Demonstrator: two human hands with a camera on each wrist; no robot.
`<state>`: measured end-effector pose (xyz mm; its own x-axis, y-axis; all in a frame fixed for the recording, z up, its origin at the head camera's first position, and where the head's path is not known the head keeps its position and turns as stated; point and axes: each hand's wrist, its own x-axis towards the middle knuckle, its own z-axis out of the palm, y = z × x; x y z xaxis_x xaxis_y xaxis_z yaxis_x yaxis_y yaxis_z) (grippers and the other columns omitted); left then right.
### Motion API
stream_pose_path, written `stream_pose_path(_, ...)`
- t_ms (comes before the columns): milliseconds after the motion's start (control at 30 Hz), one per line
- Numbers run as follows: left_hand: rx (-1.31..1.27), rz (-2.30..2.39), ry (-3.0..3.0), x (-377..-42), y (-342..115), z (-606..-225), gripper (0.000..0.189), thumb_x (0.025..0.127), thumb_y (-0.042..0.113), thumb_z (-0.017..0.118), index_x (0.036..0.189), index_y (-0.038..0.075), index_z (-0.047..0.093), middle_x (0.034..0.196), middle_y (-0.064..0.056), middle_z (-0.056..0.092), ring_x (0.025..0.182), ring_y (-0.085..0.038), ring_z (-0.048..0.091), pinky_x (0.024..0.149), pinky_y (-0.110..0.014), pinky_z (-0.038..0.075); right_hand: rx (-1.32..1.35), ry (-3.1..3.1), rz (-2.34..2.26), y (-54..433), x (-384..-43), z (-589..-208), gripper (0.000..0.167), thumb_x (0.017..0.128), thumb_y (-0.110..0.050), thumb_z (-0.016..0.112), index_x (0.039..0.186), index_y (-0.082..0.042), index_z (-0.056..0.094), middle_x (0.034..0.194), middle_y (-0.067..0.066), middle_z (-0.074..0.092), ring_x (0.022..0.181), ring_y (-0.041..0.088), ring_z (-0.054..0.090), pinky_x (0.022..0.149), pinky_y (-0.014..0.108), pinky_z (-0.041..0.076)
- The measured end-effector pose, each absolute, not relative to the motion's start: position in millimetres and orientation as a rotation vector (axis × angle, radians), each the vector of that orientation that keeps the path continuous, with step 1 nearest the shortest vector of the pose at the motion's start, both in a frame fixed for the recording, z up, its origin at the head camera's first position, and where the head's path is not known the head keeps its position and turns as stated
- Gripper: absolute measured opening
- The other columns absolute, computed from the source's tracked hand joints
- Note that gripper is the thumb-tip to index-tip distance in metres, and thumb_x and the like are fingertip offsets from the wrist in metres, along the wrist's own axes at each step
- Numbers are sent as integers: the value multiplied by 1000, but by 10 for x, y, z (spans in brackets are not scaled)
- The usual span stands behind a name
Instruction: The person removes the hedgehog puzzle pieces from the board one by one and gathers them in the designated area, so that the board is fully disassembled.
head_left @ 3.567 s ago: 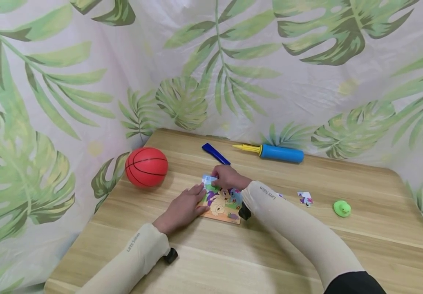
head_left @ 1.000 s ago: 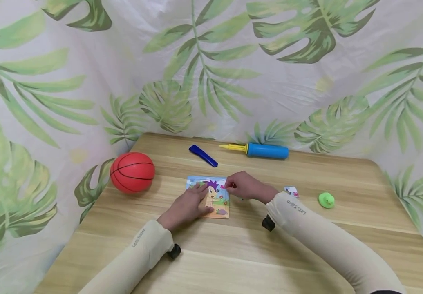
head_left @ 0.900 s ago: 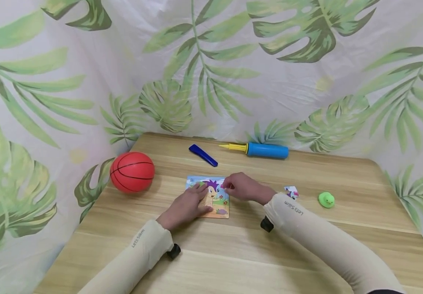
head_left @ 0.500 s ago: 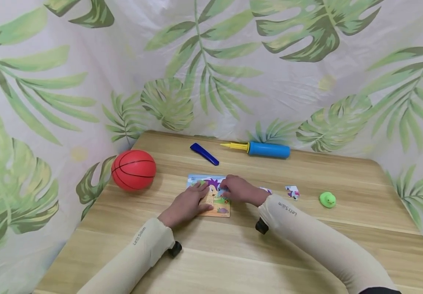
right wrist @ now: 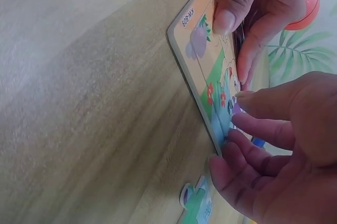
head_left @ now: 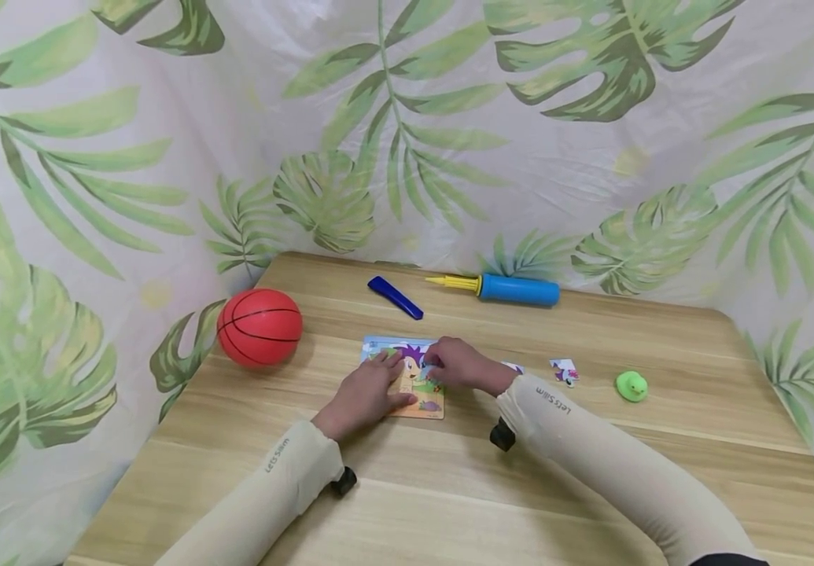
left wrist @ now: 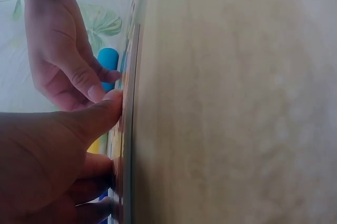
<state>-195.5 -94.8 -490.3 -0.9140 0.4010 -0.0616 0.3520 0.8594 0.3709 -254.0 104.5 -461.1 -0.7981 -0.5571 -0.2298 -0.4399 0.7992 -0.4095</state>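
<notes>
A jigsaw puzzle [head_left: 429,406] in a thin board, with a purple-haired cartoon figure, lies on the table. My left hand [head_left: 362,397] rests on its left part, fingers spread and thumb near the lower edge. At the puzzle's right side, my right hand [head_left: 458,365] has thumb and index finger pinched on a puzzle piece [right wrist: 236,109], mostly hidden by the fingertips. The other right fingers curl close to the board's edge in the right wrist view. From the left wrist, the board [left wrist: 128,145] shows edge-on, with both hands at its surface.
Two loose pieces lie right of the puzzle: one piece [head_left: 565,372] in full view, another piece [head_left: 513,367] partly behind the right wrist. A red ball [head_left: 260,328], blue handle-like object [head_left: 395,297], blue-and-yellow hand pump [head_left: 520,289] and green toy duck [head_left: 631,386] surround the work area.
The right hand was at the puzzle's upper left, then off its right edge; since then it has come slightly left, over the right part. The left hand stays on the board.
</notes>
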Motion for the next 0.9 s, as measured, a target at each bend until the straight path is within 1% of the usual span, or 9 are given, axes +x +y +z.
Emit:
stream_pose_path(67,585,530,2893,-1947,-945,-4893,77,92,52,66,149,5,45,162,-9,37,152,-34,32,120,-51,36,-725,2651,-513,1044,-2527,-4601,18,95,-14,68,110,-8,74,99,7,69,90,18,59,89,37,53)
stream_pose_path(133,587,528,2893,-1941,-941,-4881,77,92,52,67,149,4,46,162,-10,37,151,-35,33,119,-52,37,-699,2658,-546,1044,-2516,-4580,18,94,-14,69,111,-8,74,101,6,71,92,17,61,90,36,54)
stream_pose_path(267,580,515,2894,-1937,-937,-4872,76,92,52,66,148,4,46,162,-10,37,151,-35,33,118,-52,38,-693,2646,-617,1042,-2505,-4525,4,93,-12,70,93,-10,74,89,3,70,82,14,59,77,29,52)
stream_pose_path(333,571,517,2895,-1937,-937,-4874,76,93,52,66,149,5,46,162,-9,37,151,-34,33,118,-52,38,-683,2628,-655,1046,-2504,-4492,6,93,-11,70,87,-11,72,85,1,69,78,12,58,73,26,49)
stream_pose_path(400,567,517,2895,-1938,-938,-4883,76,93,52,66,149,6,46,162,-9,36,152,-34,32,117,-52,39,-673,2613,-683,1059,-2512,-4459,8,93,-10,71,85,-12,71,84,0,69,77,11,57,71,24,48)
stream_pose_path(500,569,515,2894,-1947,-912,-4888,77,93,54,65,149,6,45,163,-8,35,152,-34,32,117,-53,39,-656,2610,-725,1139,-2537,-4385,6,93,-9,70,88,-10,72,87,1,72,78,10,61,72,24,51)
stream_pose_path(600,574,518,2890,-1953,-898,-4888,77,93,54,64,150,6,44,163,-8,35,152,-34,31,118,-54,38,-616,2640,-756,1279,-2579,-4304,3,94,-10,69,94,-9,72,89,3,73,77,11,63,71,24,54)
stream_pose_path(767,570,551,2878,-1943,-920,-4886,77,92,53,66,150,7,44,163,-8,35,153,-34,30,120,-53,35,-569,2645,-778,1621,-2587,-4190,11,95,-9,68,104,-9,72,92,5,72,77,14,65,70,26,56)
stream_pose_path(900,560,599,2864,-1940,-961,-4885,77,91,51,68,149,7,45,163,-8,35,153,-34,29,121,-53,33,-610,2644,-742,1935,-2505,-4171,11,94,-8,67,103,-7,72,89,5,73,76,13,65,69,27,57)
